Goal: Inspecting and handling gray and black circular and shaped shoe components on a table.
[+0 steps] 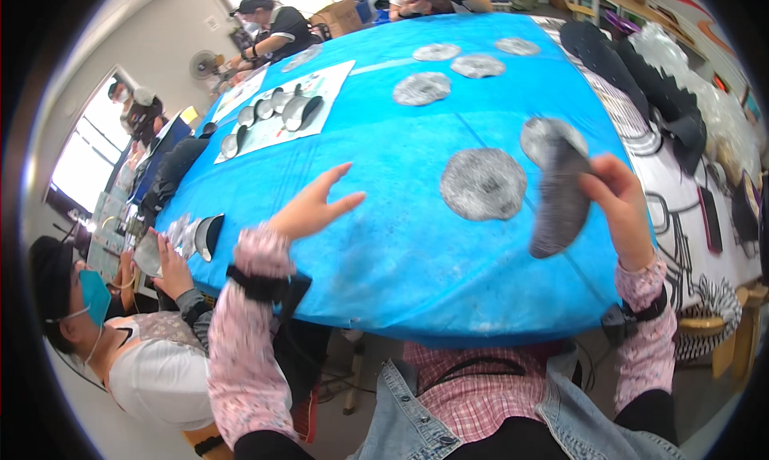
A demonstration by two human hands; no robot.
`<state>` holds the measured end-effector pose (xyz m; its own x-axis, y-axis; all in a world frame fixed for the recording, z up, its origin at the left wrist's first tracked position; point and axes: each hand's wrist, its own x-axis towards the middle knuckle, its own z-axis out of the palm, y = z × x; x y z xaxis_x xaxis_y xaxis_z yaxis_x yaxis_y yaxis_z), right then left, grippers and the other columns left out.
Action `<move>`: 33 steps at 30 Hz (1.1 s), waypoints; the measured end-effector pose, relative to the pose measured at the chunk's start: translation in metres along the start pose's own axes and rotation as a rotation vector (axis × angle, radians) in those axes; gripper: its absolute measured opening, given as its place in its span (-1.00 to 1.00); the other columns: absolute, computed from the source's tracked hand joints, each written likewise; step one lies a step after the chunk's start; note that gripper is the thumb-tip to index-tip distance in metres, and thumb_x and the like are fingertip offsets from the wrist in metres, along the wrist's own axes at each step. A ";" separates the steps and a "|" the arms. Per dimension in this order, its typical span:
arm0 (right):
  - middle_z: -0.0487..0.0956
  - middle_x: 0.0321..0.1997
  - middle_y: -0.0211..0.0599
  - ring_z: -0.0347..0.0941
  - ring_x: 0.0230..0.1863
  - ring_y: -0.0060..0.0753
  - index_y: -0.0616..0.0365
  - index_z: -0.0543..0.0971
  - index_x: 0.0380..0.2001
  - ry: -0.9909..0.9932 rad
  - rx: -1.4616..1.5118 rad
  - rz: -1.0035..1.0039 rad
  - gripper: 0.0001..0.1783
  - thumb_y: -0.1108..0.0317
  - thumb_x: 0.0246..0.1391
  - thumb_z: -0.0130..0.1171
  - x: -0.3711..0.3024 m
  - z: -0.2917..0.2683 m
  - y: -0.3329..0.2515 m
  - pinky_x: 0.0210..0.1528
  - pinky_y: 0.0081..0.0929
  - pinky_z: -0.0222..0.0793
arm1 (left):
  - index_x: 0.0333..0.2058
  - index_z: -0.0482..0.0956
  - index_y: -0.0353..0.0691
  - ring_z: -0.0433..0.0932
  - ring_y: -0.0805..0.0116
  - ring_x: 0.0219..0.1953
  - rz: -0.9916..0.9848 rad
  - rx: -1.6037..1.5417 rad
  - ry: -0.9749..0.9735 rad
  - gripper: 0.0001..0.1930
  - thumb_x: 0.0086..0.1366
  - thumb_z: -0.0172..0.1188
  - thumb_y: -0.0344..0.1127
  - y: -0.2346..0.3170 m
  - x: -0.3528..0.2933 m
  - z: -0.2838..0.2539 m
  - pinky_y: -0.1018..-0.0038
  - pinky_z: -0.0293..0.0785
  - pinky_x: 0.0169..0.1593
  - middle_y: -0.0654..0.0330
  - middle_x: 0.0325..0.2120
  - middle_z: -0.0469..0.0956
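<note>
Hands are working over a blue-covered table (400, 244), seen from above through a bending lens. Right hand (621, 207) is gripping a dark grey insole-shaped piece (559, 203), fingers curled round its right edge, thumb side hidden behind the piece. That piece is hanging upright in the air at about 3 o'clock from frame centre, its lower end over the table's near edge; its upper end is overlapping a speckled grey round (551, 138) lying behind it, so contact between the two cannot be judged. Left hand (312, 207) is hovering open at about 9 o'clock, fingers spread and extended, holding nothing; whether the palm is touching the cloth is unclear.

Between the hands, a larger speckled grey round (483, 184) is lying flat on the blue cover. Further rounds (422, 88) are sitting toward 12 o'clock, small and blurred. At 11 o'clock a pale printed sheet (284, 111) is carrying a row of dark and silvery insole shapes (280, 107); details are too small to read.

At 8 o'clock a masked co-worker's hand (172, 272) is resting on silvery pieces at the table's corner, partly cut off by the person's own pink-patterned sleeve (240, 356). At 2 o'clock a stack of dark soles (641, 79) is running along the far right edge, next to crinkled clear plastic (705, 83), both stretched by the rim. Other people at the far end are showing only as heads and arms.
</note>
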<state>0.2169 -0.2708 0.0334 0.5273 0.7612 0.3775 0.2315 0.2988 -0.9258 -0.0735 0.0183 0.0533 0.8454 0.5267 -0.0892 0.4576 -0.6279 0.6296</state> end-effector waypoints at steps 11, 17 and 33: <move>0.44 -0.07 -0.38 0.38 -0.12 -0.55 0.11 0.34 0.02 0.222 0.651 0.050 -0.64 0.23 0.20 -0.16 -0.014 -0.096 0.070 -0.07 -0.53 0.32 | 0.12 0.06 -0.41 0.16 0.03 0.15 -0.442 0.478 0.435 -0.11 -0.02 0.19 0.12 -0.167 0.184 -0.084 0.33 0.07 0.18 -0.17 0.07 0.19; 0.52 -0.27 -0.44 0.43 -0.25 -0.61 0.11 0.46 -0.26 0.407 0.510 0.161 -0.83 0.29 0.13 -0.03 -0.005 -0.082 0.074 -0.16 -0.63 0.35 | 0.15 -0.27 -0.55 -0.06 0.01 0.24 -0.528 0.272 0.737 0.32 -0.31 0.33 0.28 -0.250 0.195 -0.126 0.39 -0.08 0.25 -0.24 0.18 -0.10; 0.52 -0.28 -0.41 0.44 -0.26 -0.59 0.08 0.45 -0.33 0.472 0.485 0.187 -0.91 0.34 0.12 -0.01 -0.009 -0.082 0.071 -0.14 -0.60 0.34 | -0.10 0.30 -0.55 0.42 0.03 -0.08 -0.504 0.244 0.766 -0.01 -0.36 0.36 0.22 -0.218 0.201 -0.122 0.31 0.33 -0.03 -0.20 -0.16 0.40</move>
<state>0.2953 -0.3033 -0.0346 0.8466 0.5266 0.0770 -0.2307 0.4936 -0.8385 -0.0366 0.3306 -0.0077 0.1618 0.9467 0.2787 0.8376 -0.2810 0.4684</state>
